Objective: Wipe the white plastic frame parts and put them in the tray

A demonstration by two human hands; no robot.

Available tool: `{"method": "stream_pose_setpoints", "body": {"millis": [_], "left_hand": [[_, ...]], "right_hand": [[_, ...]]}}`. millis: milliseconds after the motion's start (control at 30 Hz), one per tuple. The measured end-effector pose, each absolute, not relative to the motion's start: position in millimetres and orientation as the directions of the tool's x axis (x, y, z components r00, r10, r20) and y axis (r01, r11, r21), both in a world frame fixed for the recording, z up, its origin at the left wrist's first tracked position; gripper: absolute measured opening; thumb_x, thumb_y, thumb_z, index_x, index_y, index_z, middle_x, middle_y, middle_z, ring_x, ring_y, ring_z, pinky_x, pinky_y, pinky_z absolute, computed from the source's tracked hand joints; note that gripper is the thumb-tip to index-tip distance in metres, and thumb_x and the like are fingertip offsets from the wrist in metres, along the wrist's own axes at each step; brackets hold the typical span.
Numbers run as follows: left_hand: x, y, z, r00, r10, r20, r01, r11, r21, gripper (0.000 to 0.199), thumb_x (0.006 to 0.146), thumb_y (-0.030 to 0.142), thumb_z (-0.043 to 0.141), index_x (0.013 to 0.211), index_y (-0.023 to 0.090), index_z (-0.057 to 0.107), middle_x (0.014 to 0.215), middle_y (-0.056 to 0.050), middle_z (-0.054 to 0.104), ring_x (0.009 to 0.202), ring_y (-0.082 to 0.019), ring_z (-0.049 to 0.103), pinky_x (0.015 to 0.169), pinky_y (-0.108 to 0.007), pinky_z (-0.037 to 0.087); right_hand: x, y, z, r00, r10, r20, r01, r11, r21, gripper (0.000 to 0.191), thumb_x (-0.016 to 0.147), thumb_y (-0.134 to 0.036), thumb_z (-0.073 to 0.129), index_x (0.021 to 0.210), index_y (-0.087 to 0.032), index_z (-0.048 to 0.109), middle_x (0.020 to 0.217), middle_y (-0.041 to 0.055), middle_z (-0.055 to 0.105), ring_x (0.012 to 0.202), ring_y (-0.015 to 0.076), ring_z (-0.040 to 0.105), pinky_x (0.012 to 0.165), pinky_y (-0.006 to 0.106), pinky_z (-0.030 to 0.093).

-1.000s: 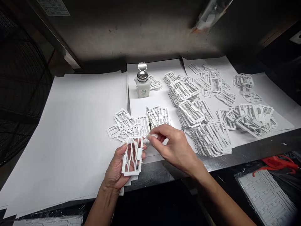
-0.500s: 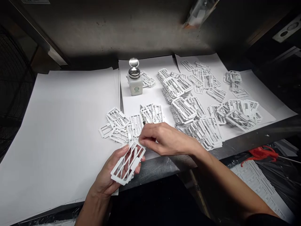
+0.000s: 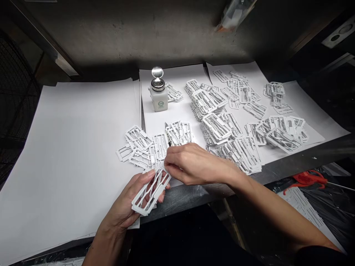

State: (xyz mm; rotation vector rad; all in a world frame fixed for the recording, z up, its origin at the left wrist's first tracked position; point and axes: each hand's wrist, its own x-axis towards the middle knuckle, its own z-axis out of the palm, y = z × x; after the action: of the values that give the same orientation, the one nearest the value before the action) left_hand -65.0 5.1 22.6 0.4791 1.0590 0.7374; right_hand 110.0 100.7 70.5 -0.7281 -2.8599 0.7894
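Observation:
My left hand is closed around a small stack of white plastic frames, thin rounded rectangles with slanting bars and openings. The stack tilts, its upper end pointing away from me, above the table's front edge. Thumb and fingers grip it along the sides. At its upper right corner, my right hand has its fingertips pinched together against the frames; what lies between them is hidden. Just beyond both hands, a loose pile of similar frames lies on white paper, beside another group of frames.
A white pump bottle with its metal lid raised stands behind the hands. Several stacks of frames cover the right side. White paper sheets spread leftward. A red-handled tool lies below the table's right front edge.
The top frames in my left hand now lie more in line with each other. My right fingertips have shifted slightly at the corner, and the view has moved a little.

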Motion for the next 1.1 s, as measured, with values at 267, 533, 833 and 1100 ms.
{"method": "stream_pose_setpoints", "body": {"millis": [267,533,833,1100], "left_hand": [[-63.3,5.4,22.4,0.296,0.743,-0.600,-0.387,0.668,0.636,0.034,0.087,0.038,0.044,0.086,0.011,0.066,0.075,-0.009,0.065,0.054,-0.012,0.054,0.049,-0.022,0.043],[-64.2,4.5,22.7,0.329,0.735,-0.593,-0.479,0.671,0.565,0.034,0.088,0.035,0.040,0.087,0.012,0.065,0.077,-0.009,0.066,0.054,-0.013,0.056,0.054,-0.024,0.045],[-61.9,6.3,26.2,0.333,0.731,-0.595,-0.396,0.681,0.616,0.036,0.088,0.037,0.041,0.085,0.010,0.064,0.077,-0.010,0.065,0.054,-0.013,0.054,0.050,-0.024,0.043],[-66.4,6.2,23.7,0.333,0.723,-0.605,-0.279,0.688,0.669,0.037,0.089,0.038,0.039,0.091,0.012,0.065,0.064,-0.006,0.061,0.057,-0.014,0.054,0.053,-0.025,0.043]], "right_hand": [[115.8,95.9,62.6,-0.841,0.539,-0.045,0.463,0.675,-0.575,0.014,0.085,-0.015,0.052,0.077,-0.011,0.062,0.072,0.0029,0.058,0.060,0.0118,0.051,0.056,0.022,0.036],[127.7,97.6,60.7,-0.798,0.600,-0.056,0.483,0.581,-0.655,0.011,0.082,-0.010,0.054,0.083,-0.013,0.065,0.078,0.0040,0.064,0.067,0.0139,0.055,0.058,0.023,0.038],[120.7,100.1,69.5,-0.878,0.474,-0.071,0.385,0.610,-0.692,0.015,0.087,-0.011,0.049,0.084,-0.011,0.065,0.081,0.0043,0.064,0.069,0.0136,0.057,0.060,0.023,0.038],[115.6,102.3,77.3,-0.903,0.410,-0.125,0.416,0.766,-0.490,0.024,0.089,-0.017,0.046,0.073,-0.011,0.063,0.072,0.0036,0.061,0.059,0.0124,0.052,0.055,0.024,0.033]]}}
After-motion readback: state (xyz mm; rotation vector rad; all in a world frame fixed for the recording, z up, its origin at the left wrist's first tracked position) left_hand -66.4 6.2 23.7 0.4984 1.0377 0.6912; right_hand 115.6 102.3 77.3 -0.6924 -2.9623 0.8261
